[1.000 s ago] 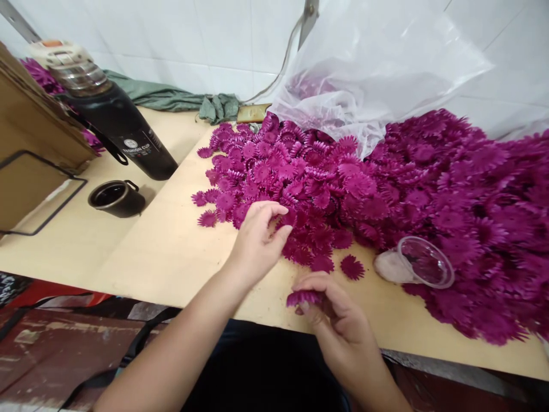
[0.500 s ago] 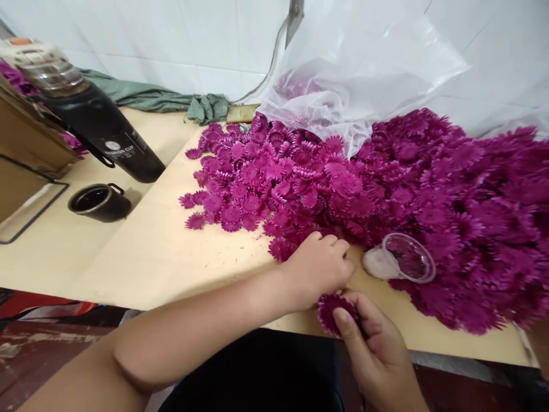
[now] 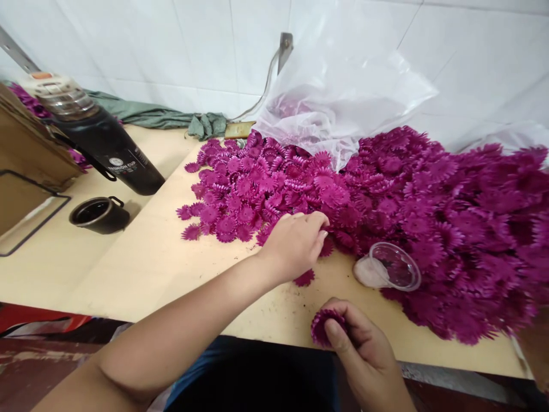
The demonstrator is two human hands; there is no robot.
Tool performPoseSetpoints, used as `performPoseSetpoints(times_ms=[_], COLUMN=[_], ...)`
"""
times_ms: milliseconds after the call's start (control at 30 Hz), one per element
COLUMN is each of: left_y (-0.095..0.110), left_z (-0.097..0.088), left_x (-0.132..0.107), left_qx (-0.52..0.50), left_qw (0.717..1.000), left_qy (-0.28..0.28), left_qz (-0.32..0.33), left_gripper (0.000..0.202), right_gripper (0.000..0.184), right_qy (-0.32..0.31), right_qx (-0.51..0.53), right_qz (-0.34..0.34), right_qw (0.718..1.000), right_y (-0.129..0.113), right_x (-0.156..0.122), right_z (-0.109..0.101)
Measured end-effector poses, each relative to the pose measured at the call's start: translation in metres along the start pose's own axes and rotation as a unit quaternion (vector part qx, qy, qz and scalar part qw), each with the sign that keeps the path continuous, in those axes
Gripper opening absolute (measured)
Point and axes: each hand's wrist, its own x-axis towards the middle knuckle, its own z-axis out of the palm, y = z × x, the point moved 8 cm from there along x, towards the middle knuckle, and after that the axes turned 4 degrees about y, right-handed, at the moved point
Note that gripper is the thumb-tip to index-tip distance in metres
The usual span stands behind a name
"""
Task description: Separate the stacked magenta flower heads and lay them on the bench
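Petals of magenta fabric, gathered into a small stack (image 3: 322,327), sit low centre in the frame, clamped under the thumb of the right hand (image 3: 362,349) at the near edge of the surface (image 3: 150,263), seemingly kept close so they stay bunched. The left hand (image 3: 295,246) lies on the fringe of the flower pile (image 3: 429,217), fingers curled; whether they pinch anything I cannot tell. A tipped clear cup (image 3: 388,267) lies to its right, a plastic bag (image 3: 343,103) leans on the white tiled wall (image 3: 193,46), and a black flask (image 3: 107,149) stands upper left.

Your left hand (image 3: 295,246) reaches forward, arm outstretched, fingertips pinched; your right hand (image 3: 355,337) sits near your body, thumb clamped down.
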Motion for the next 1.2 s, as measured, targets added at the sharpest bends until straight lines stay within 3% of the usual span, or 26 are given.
performPoseSetpoints(times_ms=[100, 233, 333, 433, 533, 600, 700, 900, 1067, 1200], left_y=[-0.013, -0.027, -0.025, -0.017, -0.008, -0.007, -0.013, -0.03, -0.027, -0.019], left_z=[-0.008, -0.029, -0.042, -0.044, -0.035, -0.029, -0.028, -0.03, -0.038, -0.034], left_x=[-0.006, -0.026, -0.05, -0.074, -0.088, -0.091, -0.09, -0.087, -0.09, -0.089], left_qx=[0.0, -0.026, -0.121, -0.214, -0.241, -0.243, -0.246, -0.231, -0.239, -0.238], left_qw=[1.0, 0.994, 0.983, 0.968, 0.966, 0.965, 0.959, 0.954, 0.951, 0.959], left_qy=[0.013, 0.098, 0.135, 0.127, 0.086, 0.076, 0.109, 0.157, 0.186, 0.147], left_qz=[-0.008, -0.029, -0.018, -0.018, -0.033, -0.058, -0.087, -0.111, -0.063, -0.037], left_gripper=[0.021, 0.022, 0.018, 0.012, 0.019, 0.02, 0.012, 0.011, 0.013, 0.017], right_gripper=[0.021, 0.016, 0.019, 0.029, 0.038, 0.04, 0.039, 0.023, 0.016, 0.022], right_qy=[-0.01, -0.068, -0.042, 0.005, 0.022, 0.017, 0.001, -0.063, -0.052, -0.034], right_qx=[0.007, 0.0, 0.0, 0.001, 0.021, 0.044, 0.078, 0.1, 0.106, 0.096], right_qz=[0.0, -0.04, -0.065, -0.056, -0.036, -0.026, -0.026, -0.027, -0.034, -0.022], right_qw=[1.0, 0.997, 0.997, 0.998, 0.999, 0.999, 0.997, 0.993, 0.992, 0.995], right_y=[-0.003, -0.011, -0.016, -0.013, -0.008, -0.007, -0.009, -0.01, -0.008, -0.003], right_x=[0.003, 0.014, 0.024, 0.032, 0.04, 0.043, 0.044, 0.039, 0.042, 0.046], right_z=[0.004, 0.013, 0.014, 0.017, 0.025, 0.032, 0.041, 0.053, 0.049, 0.047])
